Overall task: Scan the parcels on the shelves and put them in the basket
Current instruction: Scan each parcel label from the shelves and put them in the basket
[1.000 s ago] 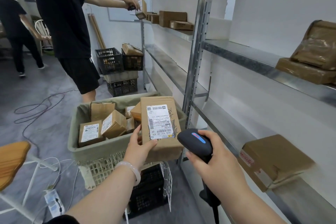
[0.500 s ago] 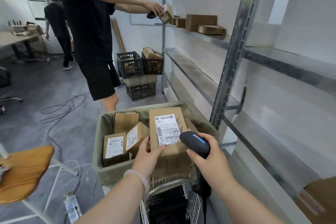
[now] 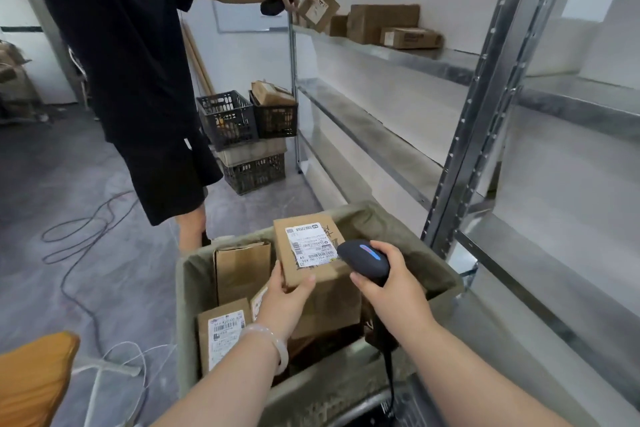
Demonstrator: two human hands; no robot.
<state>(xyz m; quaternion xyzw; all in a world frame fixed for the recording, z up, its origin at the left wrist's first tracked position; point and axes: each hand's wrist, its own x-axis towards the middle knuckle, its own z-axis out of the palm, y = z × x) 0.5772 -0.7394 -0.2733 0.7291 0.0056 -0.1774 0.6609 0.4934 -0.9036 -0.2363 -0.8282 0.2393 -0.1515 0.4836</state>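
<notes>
I see the brown cardboard parcel with a white shipping label (image 3: 310, 251) held tilted over the olive-lined basket (image 3: 441, 274), label facing up, above the boxes inside. My left hand (image 3: 285, 302) grips its near left corner, thumb on top and the other fingers curled beneath; a pale bangle (image 3: 275, 340) sits on that wrist. My right hand (image 3: 393, 289) is wrapped round the black handheld scanner with a blue light strip (image 3: 363, 262), whose head is just beside the label's right edge. Two more labelled brown boxes (image 3: 225, 333) and a plain one (image 3: 242, 270) stand in the basket's left half. To the right run the grey metal shelves (image 3: 381, 135); further brown parcels (image 3: 382, 22) sit on an upper level. A person in black clothes (image 3: 131, 62) stands past the basket, holding a small box (image 3: 318, 7). Black plastic crates (image 3: 228, 121) are stacked by the far shelf post.
</notes>
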